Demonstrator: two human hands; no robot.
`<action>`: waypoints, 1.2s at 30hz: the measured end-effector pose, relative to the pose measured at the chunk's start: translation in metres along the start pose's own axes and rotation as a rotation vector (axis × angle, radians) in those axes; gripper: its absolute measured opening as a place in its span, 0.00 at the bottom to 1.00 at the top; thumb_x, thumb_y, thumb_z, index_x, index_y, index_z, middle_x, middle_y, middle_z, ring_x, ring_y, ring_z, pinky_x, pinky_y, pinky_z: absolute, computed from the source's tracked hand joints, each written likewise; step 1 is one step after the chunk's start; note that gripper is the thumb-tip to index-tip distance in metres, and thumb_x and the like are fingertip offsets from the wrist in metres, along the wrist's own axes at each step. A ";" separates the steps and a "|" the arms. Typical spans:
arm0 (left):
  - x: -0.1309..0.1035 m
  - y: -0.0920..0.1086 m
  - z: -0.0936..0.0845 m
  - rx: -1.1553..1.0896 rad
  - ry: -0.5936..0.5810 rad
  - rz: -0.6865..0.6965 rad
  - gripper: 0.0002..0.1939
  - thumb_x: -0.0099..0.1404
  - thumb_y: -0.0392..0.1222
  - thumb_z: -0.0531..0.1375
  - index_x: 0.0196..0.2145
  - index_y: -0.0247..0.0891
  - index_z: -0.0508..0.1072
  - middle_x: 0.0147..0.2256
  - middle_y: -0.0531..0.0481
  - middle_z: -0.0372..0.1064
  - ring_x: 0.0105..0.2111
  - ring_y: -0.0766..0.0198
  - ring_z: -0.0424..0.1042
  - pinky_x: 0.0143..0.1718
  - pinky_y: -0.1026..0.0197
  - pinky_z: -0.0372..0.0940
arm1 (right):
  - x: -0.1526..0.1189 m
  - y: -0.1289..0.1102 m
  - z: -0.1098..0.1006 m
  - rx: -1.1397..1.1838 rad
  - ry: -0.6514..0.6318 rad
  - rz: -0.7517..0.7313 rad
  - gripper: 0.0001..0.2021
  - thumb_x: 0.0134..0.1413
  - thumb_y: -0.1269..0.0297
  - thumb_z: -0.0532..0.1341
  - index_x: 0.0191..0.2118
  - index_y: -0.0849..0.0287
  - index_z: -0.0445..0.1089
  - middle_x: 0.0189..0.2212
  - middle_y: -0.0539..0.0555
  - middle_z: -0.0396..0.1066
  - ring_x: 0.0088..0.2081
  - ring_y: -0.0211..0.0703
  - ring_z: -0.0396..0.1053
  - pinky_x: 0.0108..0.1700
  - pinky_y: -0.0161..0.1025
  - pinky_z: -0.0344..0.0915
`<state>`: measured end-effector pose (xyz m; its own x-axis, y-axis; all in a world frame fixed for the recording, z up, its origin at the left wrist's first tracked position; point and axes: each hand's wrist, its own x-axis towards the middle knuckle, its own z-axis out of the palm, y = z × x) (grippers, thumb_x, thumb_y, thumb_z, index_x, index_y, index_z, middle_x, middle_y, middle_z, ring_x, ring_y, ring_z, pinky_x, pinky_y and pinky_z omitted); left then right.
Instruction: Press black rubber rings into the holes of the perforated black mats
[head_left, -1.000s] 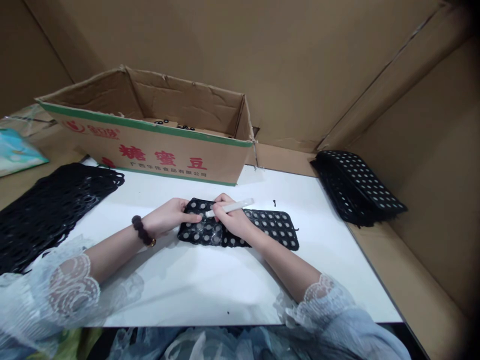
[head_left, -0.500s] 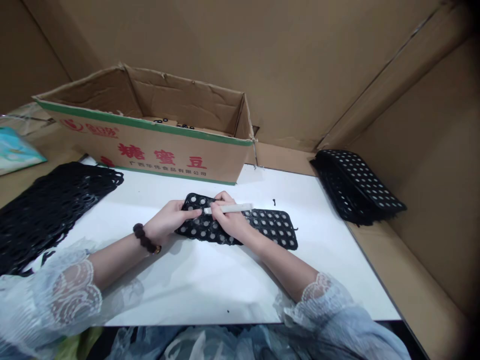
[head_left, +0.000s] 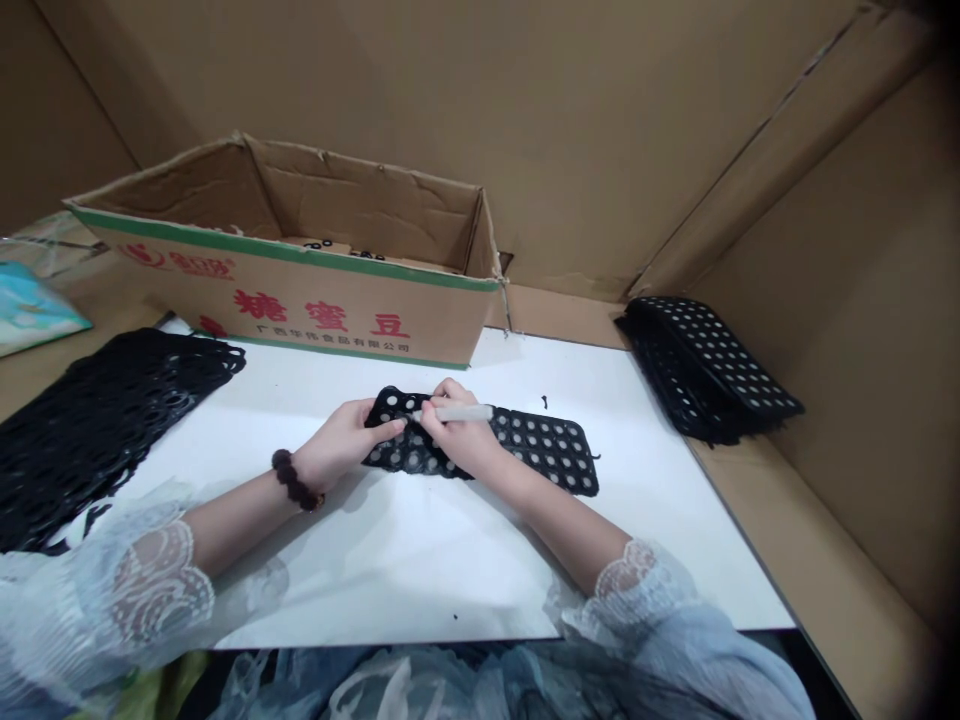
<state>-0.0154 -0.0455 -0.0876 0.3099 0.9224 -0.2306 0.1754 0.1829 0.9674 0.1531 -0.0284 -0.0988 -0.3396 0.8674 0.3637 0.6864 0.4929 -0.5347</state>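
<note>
A black rubbery sheet [head_left: 559, 453] with rows of round pale spots lies across the white board. My left hand [head_left: 343, 440] grips its left end, thumb on top and fingers underneath. In my right hand [head_left: 463, 436] is a slim white pen-like tool [head_left: 472, 411], pinched between thumb and fingers. Its tip points left at the sheet, close to my left thumb. What kind of tip it has is too small to tell. My right hand covers the middle of the sheet.
Behind stands an open cardboard box [head_left: 300, 300] holding small black rings. A black perforated sheet pile [head_left: 112, 410] lies at left, near a blue-green packet [head_left: 37, 305]. Stacked spotted black sheets [head_left: 705, 365] sit at right. Cardboard walls [head_left: 562, 130] enclose the white board [head_left: 637, 560].
The sheet's left end has shifted slightly right and its near edge is lifted a little. The tool has turned slightly in my right hand, its tip still at the sheet.
</note>
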 end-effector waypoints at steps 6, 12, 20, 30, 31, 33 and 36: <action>0.003 0.000 -0.006 0.093 0.007 0.018 0.22 0.51 0.50 0.59 0.40 0.32 0.68 0.37 0.45 0.71 0.38 0.54 0.69 0.37 0.58 0.63 | -0.012 0.001 -0.012 0.279 -0.074 0.050 0.18 0.56 0.65 0.48 0.17 0.59 0.63 0.35 0.52 0.61 0.43 0.38 0.59 0.48 0.37 0.54; 0.002 0.006 -0.019 0.103 -0.237 -0.074 0.21 0.45 0.45 0.63 0.38 0.35 0.69 0.35 0.48 0.72 0.36 0.57 0.69 0.34 0.62 0.64 | -0.019 -0.003 -0.009 0.213 -0.011 0.000 0.16 0.54 0.66 0.51 0.18 0.59 0.65 0.40 0.54 0.61 0.46 0.42 0.56 0.50 0.42 0.53; 0.001 0.008 -0.025 0.217 -0.252 -0.178 0.16 0.44 0.46 0.63 0.31 0.35 0.71 0.29 0.50 0.71 0.29 0.60 0.69 0.27 0.65 0.61 | -0.023 -0.014 -0.008 0.380 -0.097 0.024 0.16 0.56 0.65 0.48 0.19 0.60 0.62 0.27 0.51 0.59 0.31 0.35 0.60 0.38 0.35 0.59; -0.002 0.005 -0.020 0.118 -0.179 -0.177 0.12 0.45 0.44 0.63 0.28 0.37 0.72 0.29 0.50 0.72 0.28 0.61 0.69 0.27 0.66 0.61 | -0.024 -0.017 -0.005 0.347 -0.177 0.062 0.17 0.56 0.63 0.49 0.19 0.60 0.61 0.29 0.50 0.58 0.35 0.35 0.60 0.41 0.33 0.57; -0.004 0.005 -0.018 0.113 -0.158 -0.169 0.12 0.45 0.44 0.63 0.28 0.36 0.72 0.29 0.49 0.72 0.28 0.61 0.68 0.27 0.66 0.61 | -0.024 -0.017 -0.005 0.338 -0.179 0.057 0.17 0.56 0.63 0.48 0.19 0.60 0.60 0.29 0.50 0.58 0.36 0.35 0.60 0.41 0.32 0.57; -0.007 0.004 -0.014 0.144 -0.106 -0.133 0.11 0.47 0.44 0.62 0.27 0.35 0.71 0.28 0.50 0.71 0.27 0.61 0.68 0.26 0.66 0.60 | -0.025 -0.018 -0.003 0.305 -0.176 0.041 0.17 0.56 0.64 0.48 0.18 0.60 0.59 0.30 0.51 0.58 0.36 0.35 0.59 0.42 0.33 0.57; -0.011 0.002 -0.007 0.211 -0.027 -0.065 0.10 0.50 0.45 0.60 0.25 0.34 0.69 0.25 0.51 0.69 0.25 0.63 0.66 0.24 0.66 0.59 | -0.024 -0.021 0.003 0.181 -0.155 0.014 0.15 0.56 0.65 0.48 0.19 0.59 0.59 0.30 0.52 0.58 0.37 0.37 0.58 0.42 0.35 0.58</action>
<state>-0.0252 -0.0528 -0.0819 0.3159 0.9011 -0.2969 0.3866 0.1636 0.9076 0.1449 -0.0591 -0.0986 -0.4357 0.8672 0.2412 0.5696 0.4731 -0.6721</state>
